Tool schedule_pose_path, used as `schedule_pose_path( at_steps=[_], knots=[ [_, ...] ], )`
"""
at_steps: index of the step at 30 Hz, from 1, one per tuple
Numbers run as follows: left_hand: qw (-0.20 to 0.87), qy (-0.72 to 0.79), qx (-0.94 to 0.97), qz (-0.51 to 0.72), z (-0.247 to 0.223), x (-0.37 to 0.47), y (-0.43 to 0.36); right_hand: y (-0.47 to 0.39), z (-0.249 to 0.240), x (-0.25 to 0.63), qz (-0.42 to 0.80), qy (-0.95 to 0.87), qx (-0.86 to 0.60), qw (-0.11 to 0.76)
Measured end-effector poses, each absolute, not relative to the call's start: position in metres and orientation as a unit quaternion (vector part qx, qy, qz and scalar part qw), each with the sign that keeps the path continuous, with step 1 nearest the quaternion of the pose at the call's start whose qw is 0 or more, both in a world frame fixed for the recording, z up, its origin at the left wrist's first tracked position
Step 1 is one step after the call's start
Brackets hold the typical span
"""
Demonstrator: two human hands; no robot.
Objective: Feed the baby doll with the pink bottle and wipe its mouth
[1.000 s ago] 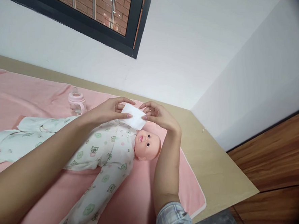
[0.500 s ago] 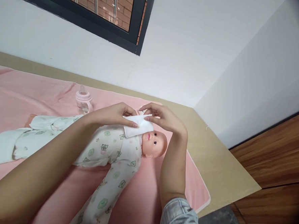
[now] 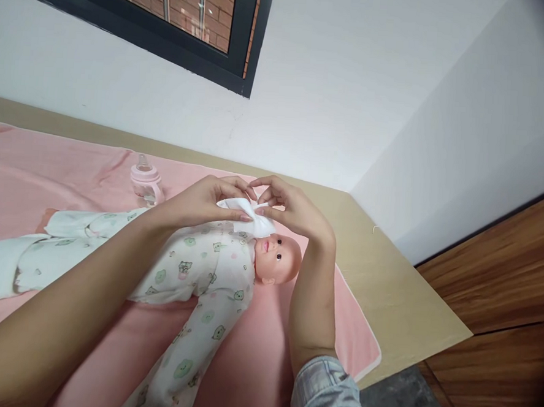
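The left hand [image 3: 207, 201] and the right hand [image 3: 294, 210] pinch a thin, soft white sheet [image 3: 262, 226] between thumbs and bent fingers, the two sets of fingertips nearly meeting. The sheet sits over the upper chest of a smooth-headed baby doll [image 3: 183, 265], just beside its chin; whether it touches the doll I cannot tell. To work the sheet well, a light pinch close to its middle seems best, with both thumbs level so the folds gather evenly, and wrists kept high enough to clear the doll's face. It creases readily, so too hard a pull would likely skew it. The doll's head looks hard, rounded and slightly glossy, against loose white clothing printed with green and brown motifs. Beneath lies a plush-looking pink blanket [image 3: 244, 355] with pale edging, on a flat tan board [image 3: 381, 290]. A clear, rounded baby bottle with a pink collar [image 3: 145, 179] stands beyond the left forearm
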State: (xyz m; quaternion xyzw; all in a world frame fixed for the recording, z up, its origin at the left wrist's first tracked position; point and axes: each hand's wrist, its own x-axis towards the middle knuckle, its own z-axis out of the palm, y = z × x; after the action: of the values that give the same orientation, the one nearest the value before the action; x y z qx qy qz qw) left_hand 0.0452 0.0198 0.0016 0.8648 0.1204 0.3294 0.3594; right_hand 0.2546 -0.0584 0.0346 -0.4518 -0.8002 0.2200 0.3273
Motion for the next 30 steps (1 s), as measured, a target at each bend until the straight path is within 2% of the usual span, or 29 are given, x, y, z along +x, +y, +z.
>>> schedule_pose_path(
  at_steps=[4,10,16,19,23,26,30],
  knots=[
    [0.368,0.130,0.859,0.332,0.000,0.047,0.020,-0.063,0.035,0.245,0.179,-0.786,-0.501,0.314],
    [0.408,0.175,0.855,0.268,0.003,0.046,0.017,-0.073,0.040,0.237,0.135,-0.755,-0.585,0.263],
    [0.486,0.196,0.828,0.198,0.002,0.045,0.017,-0.082,0.044,0.272,0.169,-0.749,-0.565,0.302],
    [0.476,0.206,0.843,0.140,-0.006,0.052,0.016,-0.067,0.036,0.297,0.214,-0.728,-0.559,0.334],
    [0.435,0.218,0.866,0.114,-0.017,0.065,0.011,-0.030,0.008,0.327,0.333,-0.691,-0.507,0.394],
    [0.409,0.212,0.881,0.106,-0.021,0.071,0.008,-0.006,-0.020,0.340,0.416,-0.652,-0.458,0.439],
    [0.365,0.201,0.901,0.121,-0.023,0.077,0.002,0.012,-0.052,0.349,0.511,-0.596,-0.426,0.450]
  ],
)
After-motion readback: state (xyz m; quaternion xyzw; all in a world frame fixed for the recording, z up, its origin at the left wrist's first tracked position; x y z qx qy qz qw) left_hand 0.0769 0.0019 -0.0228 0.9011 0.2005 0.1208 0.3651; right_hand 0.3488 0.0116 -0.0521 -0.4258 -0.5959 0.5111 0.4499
